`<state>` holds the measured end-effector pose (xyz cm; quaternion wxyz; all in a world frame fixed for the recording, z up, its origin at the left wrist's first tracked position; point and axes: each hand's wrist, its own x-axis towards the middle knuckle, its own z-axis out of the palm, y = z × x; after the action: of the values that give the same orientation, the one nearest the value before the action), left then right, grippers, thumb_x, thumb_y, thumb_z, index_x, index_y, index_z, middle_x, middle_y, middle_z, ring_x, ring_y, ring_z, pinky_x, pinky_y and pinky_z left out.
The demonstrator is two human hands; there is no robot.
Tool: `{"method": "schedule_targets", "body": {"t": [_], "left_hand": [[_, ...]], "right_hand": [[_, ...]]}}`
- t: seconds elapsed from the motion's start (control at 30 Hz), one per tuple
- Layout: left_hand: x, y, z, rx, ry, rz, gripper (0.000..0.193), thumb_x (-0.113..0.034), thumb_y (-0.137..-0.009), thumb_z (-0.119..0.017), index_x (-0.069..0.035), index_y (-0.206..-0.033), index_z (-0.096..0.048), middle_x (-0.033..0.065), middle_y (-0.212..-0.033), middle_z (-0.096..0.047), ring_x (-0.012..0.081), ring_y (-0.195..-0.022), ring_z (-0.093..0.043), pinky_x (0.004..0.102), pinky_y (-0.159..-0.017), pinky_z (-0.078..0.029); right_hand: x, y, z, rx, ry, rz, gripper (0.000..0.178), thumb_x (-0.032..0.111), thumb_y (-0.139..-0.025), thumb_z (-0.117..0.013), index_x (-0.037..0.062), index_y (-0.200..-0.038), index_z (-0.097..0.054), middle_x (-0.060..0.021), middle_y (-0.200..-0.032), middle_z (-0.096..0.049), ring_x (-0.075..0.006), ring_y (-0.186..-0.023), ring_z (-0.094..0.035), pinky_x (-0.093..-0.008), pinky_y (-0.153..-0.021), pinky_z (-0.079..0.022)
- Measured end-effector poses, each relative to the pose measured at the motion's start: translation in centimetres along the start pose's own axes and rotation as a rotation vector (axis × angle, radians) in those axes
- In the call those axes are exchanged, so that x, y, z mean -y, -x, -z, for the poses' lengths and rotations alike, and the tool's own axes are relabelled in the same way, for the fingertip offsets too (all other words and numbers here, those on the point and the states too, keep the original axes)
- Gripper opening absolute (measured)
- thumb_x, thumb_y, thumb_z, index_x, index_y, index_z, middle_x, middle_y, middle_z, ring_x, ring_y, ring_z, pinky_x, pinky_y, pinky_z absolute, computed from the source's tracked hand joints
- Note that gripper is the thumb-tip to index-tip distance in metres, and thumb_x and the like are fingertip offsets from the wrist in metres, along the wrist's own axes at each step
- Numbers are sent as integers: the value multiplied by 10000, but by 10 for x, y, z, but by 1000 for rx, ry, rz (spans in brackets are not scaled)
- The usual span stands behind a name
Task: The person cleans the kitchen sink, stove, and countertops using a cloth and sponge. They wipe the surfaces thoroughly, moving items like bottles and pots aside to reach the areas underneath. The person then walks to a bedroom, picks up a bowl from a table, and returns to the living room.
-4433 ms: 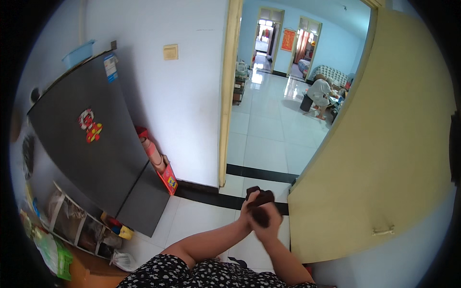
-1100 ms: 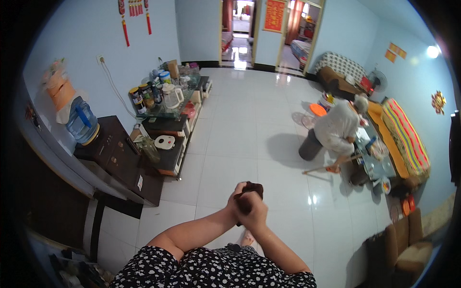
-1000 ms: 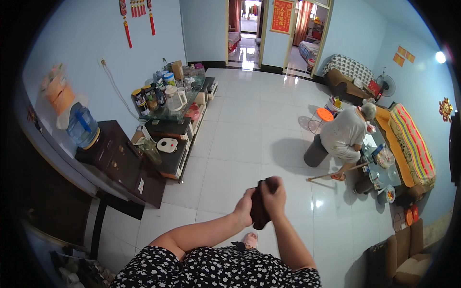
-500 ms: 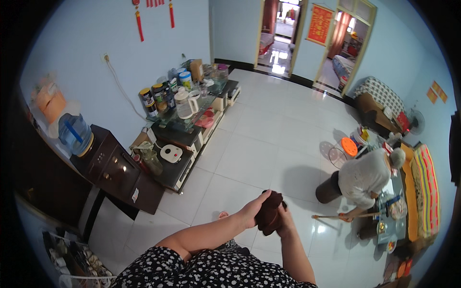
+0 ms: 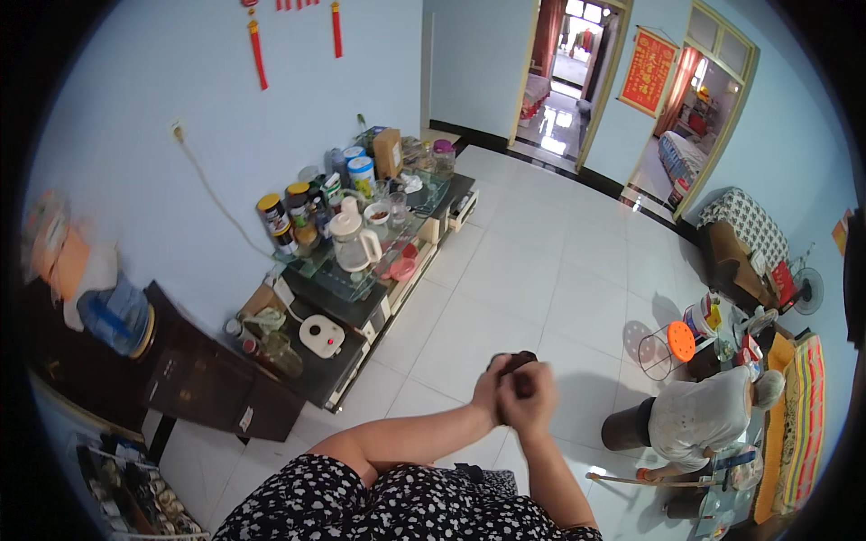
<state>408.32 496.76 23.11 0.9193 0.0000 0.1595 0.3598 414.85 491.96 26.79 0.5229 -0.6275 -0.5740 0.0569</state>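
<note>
Both my hands are out in front of me at chest level, close together. My left hand is closed around a dark brown cloth, which is bunched up small. Pressed against it, my right hand grips the same cloth from the right, fingers wrapped and a little blurred. Folds of the cloth stick out above and between the two fists; the rest is hidden inside them. White floor tiles lie below the hands.
On the left, a long low cabinet bears jars, a glass kettle and a white appliance. A water dispenser stands nearer. At right, another person bends over a table, holding a wooden stick; an orange stool stands beyond.
The cloth, spread wider between my hands before, is now squeezed into a small bundle. My right hand has closed over it and turned. My view has shifted; the other person bends lower.
</note>
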Motion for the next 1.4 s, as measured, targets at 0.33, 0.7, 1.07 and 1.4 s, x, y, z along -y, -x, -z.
{"method": "schedule_targets", "body": {"t": [0.33, 0.7, 1.07, 1.4], "left_hand": [[-60, -176, -12, 410, -120, -1, 306, -345, -947, -390, -101, -883, -563, 32, -869, -598, 152, -826, -589, 311, -769, -497], [-44, -384, -135, -258, -430, -53, 332, -403, -961, -481, -120, -1104, -578, 38, -1099, -632, 206, -1027, -601, 379, -904, -491], [-118, -582, -151, 21, -436, -40, 473, -523, -986, -392, -97, -1032, -594, 47, -1028, -632, 194, -986, -590, 358, -899, -467], [-206, -796, -189, -58, -316, 108, 348, -370, -970, -333, -114, -911, -561, 57, -874, -622, 202, -821, -612, 374, -716, -509]], "right_hand": [[-98, -153, -19, 22, -139, 89, 197, 80, -732, -725, 66, -881, -596, -119, -859, -625, -238, -783, -633, -322, -709, -506], [-315, -335, 18, 65, -605, -507, 535, 252, -861, -702, 37, -1268, -429, -86, -1160, -534, -187, -1102, -508, -342, -970, -413], [-390, -498, 16, -19, -632, -408, 344, 32, -780, -724, 45, -1072, -543, -48, -955, -609, -124, -839, -585, -285, -747, -498], [-464, -707, -100, -165, -57, -397, 191, 156, -750, -728, 39, -830, -601, -101, -735, -634, -214, -664, -611, -338, -640, -506]]}}
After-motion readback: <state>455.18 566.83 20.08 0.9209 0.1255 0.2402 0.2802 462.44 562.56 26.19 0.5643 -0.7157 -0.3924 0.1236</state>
